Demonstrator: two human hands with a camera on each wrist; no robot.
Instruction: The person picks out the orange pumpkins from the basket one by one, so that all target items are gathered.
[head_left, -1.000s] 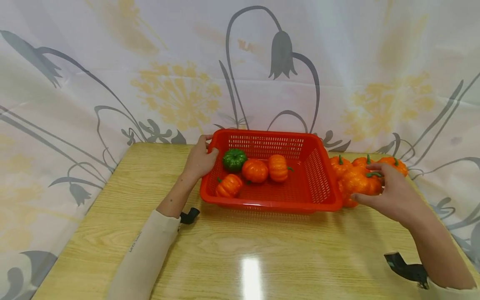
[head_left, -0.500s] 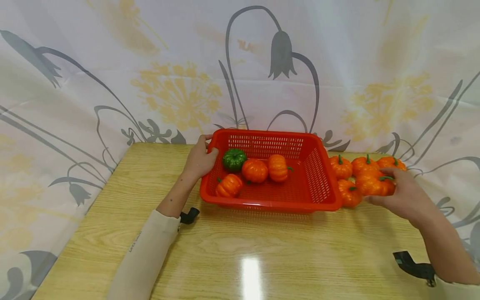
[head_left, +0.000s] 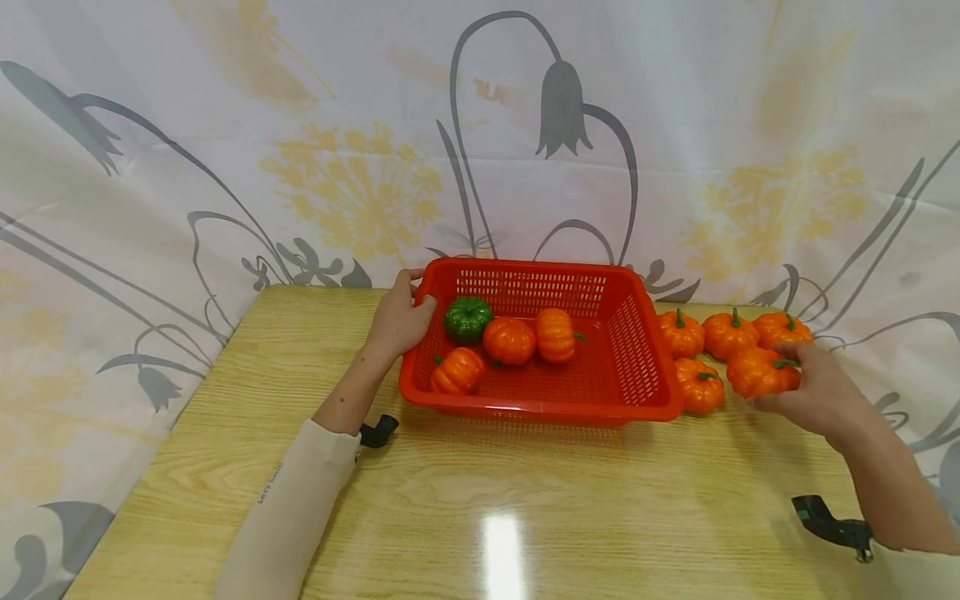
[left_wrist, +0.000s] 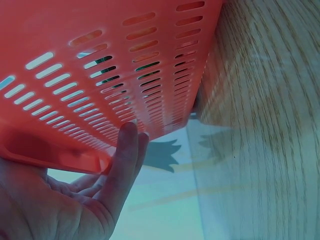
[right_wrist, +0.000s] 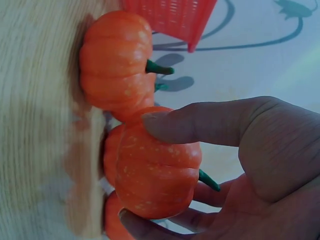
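My left hand [head_left: 402, 321] grips the left rim of a red plastic basket [head_left: 525, 410], thumb over the edge, with fingers against the slotted outer wall in the left wrist view. Inside the basket lie a green pumpkin [head_left: 468, 320] and three orange ones, including a pumpkin [head_left: 510, 342] at the middle. To the basket's right, my right hand [head_left: 825, 392] holds a small orange pumpkin [right_wrist: 159, 170] between thumb and fingers, its green stem turned toward the palm. Another orange pumpkin [head_left: 699, 387] sits just left of it, close to the basket wall.
Along the back edge at the right stand three more orange pumpkins, among them a pumpkin [head_left: 731, 335] in the middle. All rest on a wood-grain table [head_left: 420, 517]. A flower-printed cloth [head_left: 360, 192] hangs right behind the table.
My right hand has moved to the right with its pumpkin, away from the basket, uncovering the pumpkins behind and beside it. The left hand and basket have stayed in place.
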